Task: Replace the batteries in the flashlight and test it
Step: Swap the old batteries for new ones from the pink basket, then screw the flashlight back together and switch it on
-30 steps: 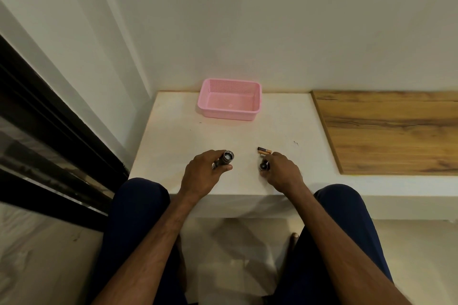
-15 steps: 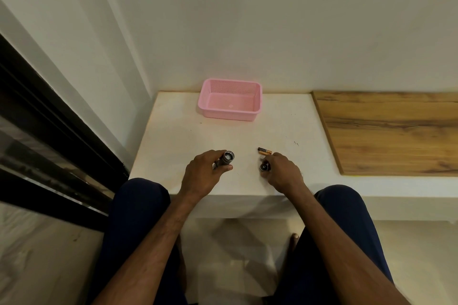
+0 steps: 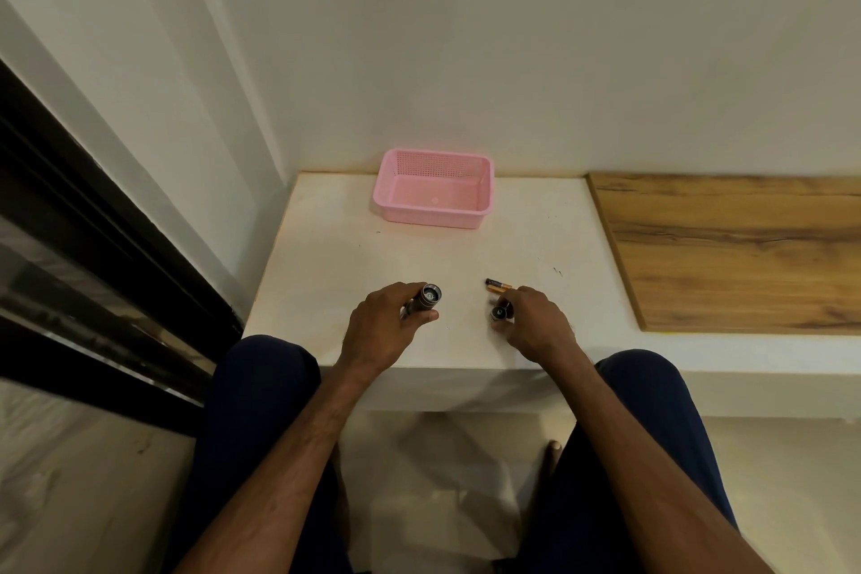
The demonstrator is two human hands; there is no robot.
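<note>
While the left hand (image 3: 382, 327) is gripping the flashlight (image 3: 426, 299), the right hand (image 3: 536, 327), right of it, is pinching the cap (image 3: 499, 313); the battery (image 3: 497, 285) is probably going in next.

Plain off-white walls (image 3: 512, 37) meet in a corner behind a white desk (image 3: 335, 256), with a wood-grain panel (image 3: 745, 256) covering its right part. Along the left runs a black-framed glass pane (image 3: 70, 210), above a pale marbled floor (image 3: 70, 480).
</note>
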